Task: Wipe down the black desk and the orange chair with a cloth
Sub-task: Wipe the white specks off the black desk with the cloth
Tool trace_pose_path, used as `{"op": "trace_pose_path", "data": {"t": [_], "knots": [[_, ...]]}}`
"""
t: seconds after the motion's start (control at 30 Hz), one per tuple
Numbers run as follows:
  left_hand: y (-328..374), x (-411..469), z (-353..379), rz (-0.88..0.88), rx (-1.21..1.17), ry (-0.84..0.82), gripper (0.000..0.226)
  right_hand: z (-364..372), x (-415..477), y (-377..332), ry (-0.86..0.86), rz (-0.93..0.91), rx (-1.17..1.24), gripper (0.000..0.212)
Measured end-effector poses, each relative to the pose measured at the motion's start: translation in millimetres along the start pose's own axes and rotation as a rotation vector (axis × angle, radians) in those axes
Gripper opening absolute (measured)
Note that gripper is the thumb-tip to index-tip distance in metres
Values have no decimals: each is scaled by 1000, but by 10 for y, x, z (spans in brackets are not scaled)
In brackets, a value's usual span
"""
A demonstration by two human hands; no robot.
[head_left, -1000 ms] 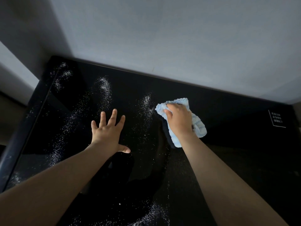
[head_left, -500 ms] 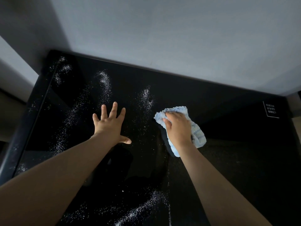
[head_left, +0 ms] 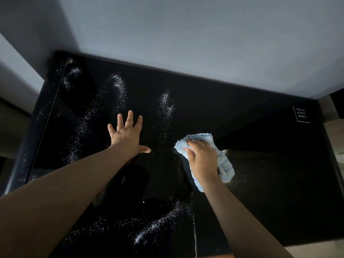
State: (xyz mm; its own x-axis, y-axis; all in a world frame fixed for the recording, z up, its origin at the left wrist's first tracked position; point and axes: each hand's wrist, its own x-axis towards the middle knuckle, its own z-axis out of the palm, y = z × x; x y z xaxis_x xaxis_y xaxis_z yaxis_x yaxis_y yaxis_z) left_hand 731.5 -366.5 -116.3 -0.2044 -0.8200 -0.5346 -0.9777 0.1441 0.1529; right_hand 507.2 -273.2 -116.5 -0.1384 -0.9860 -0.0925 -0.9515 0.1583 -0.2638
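- On the glossy black desk top [head_left: 242, 118], just right of centre, a light blue fluffy cloth [head_left: 224, 164] is pressed down under the right hand [head_left: 202, 161].
- The right hand's fingers are curled over the far edge of the cloth and the thumb is set against its left side. The cloth is gripped, and nothing else is held.
- The left hand [head_left: 126, 135] is laid palm-down on the desk, left of the cloth and apart from it. Its fingers are straight and spread, and nothing is held by it.
- White powdery residue is seen in several streaks:
  - a narrow streak [head_left: 165, 103] beyond the cloth and to its left, between the two hands;
  - a second streak [head_left: 119, 88] beyond the left hand;
  - a long scatter [head_left: 78, 138] along the left side of the desk;
  - a band [head_left: 158, 224] near the front edge, closer to the person than the cloth and to its left.
- All distinct residue is located to the left of the cloth. Only a faint haze is seen on the surface to its right, toward the small white-outlined label [head_left: 301, 113].
- The far streaks are elongated roughly from near to far. The cloth is elongated from far-left to near-right. A leftward stroke is therefore judged to meet the streaks broadside.
- The left hand is nearer to most of the residue, but no cloth is held by it. It is judged to lie in the path of a leftward stroke.
- The orange chair cannot be identified in this view.
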Motion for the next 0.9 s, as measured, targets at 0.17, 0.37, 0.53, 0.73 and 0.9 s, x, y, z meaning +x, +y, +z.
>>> {"op": "trace_pose_path", "data": {"t": [0.17, 0.37, 0.53, 0.73, 0.9], "knots": [[13, -367, 146, 86, -18, 26, 107, 12, -146, -22, -8, 30, 5, 31], [-4, -898, 416, 203, 59, -62, 108, 18, -348, -30, -38, 58, 10, 33], [-33, -1059, 577, 182, 74, -109, 114, 19, -513, -43, -48, 57, 9, 33], [-33, -1048, 639, 154, 79, -107, 121, 40, -756, -44, -55, 76, 16, 33], [-31, -1055, 627, 160, 92, -101, 121, 70, -1015, -40, -47, 107, 28, 33]]}}
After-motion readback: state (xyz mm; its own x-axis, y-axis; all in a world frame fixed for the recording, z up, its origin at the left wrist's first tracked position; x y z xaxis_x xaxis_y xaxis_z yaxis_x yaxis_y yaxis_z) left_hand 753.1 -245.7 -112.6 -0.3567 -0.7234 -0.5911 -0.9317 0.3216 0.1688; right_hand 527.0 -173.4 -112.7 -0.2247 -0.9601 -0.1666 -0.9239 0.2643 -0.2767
